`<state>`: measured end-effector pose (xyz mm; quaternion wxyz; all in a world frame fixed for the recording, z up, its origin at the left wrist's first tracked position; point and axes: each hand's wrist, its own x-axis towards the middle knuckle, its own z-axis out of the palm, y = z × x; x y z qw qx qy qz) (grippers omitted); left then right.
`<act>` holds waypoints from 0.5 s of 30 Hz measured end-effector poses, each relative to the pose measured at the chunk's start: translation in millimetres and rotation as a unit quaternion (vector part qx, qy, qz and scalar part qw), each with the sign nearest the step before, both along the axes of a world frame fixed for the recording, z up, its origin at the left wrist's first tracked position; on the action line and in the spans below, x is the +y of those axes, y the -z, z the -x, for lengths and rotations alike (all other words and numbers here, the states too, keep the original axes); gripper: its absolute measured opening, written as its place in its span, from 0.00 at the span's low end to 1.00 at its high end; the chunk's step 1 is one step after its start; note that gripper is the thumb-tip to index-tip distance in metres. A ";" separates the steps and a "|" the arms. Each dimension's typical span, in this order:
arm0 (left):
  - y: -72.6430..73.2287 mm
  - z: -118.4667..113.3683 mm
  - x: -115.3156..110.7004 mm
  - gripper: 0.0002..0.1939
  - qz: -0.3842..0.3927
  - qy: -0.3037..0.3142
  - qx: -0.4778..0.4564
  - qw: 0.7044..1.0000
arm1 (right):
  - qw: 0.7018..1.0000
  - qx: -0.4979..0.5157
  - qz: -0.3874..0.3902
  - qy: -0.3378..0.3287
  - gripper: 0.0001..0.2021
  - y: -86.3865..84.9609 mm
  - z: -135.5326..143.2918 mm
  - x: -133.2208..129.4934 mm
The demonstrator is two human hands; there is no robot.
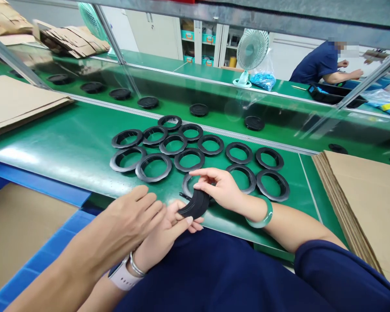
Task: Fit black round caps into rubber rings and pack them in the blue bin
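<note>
Over the near edge of the green bench (68,143), a curved black part (199,204) is gripped by both hands: the left hand (166,232) clamps its lower end, thumb uppermost; the right hand (225,190) pinches its upper end. Black rings (154,178) lie beyond; a co-worker's hand (131,219) overlaps the left forearm in view.

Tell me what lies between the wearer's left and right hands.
A curved black part shows there in the head view: the left hand holds its lower end, the right hand its upper end.
</note>
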<state>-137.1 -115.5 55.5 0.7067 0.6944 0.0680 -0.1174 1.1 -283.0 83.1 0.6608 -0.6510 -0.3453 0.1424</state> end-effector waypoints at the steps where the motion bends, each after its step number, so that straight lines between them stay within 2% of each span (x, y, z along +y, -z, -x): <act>1: -2.0 -0.9 -0.7 0.08 0.020 0.013 0.012 1.000 | 1.000 -0.011 0.001 0.002 0.13 0.0 0.3 0.0; 3: -5.6 -2.6 -1.7 0.09 0.023 0.019 0.015 0.999 | 1.000 -0.024 0.006 0.006 0.13 0.4 0.6 0.2; 6: -7.7 -4.2 -2.5 0.14 -0.014 0.038 0.001 0.999 | 1.000 -0.025 0.012 0.008 0.13 1.8 0.8 1.0; 9: -4.5 -3.7 -1.1 0.19 -0.044 0.056 -0.001 0.997 | 1.000 -0.018 0.010 0.004 0.13 2.8 1.2 1.9; 15: 1.0 0.3 2.6 0.20 -0.055 0.046 -0.001 0.997 | 1.000 0.020 -0.009 0.002 0.14 4.2 0.6 2.4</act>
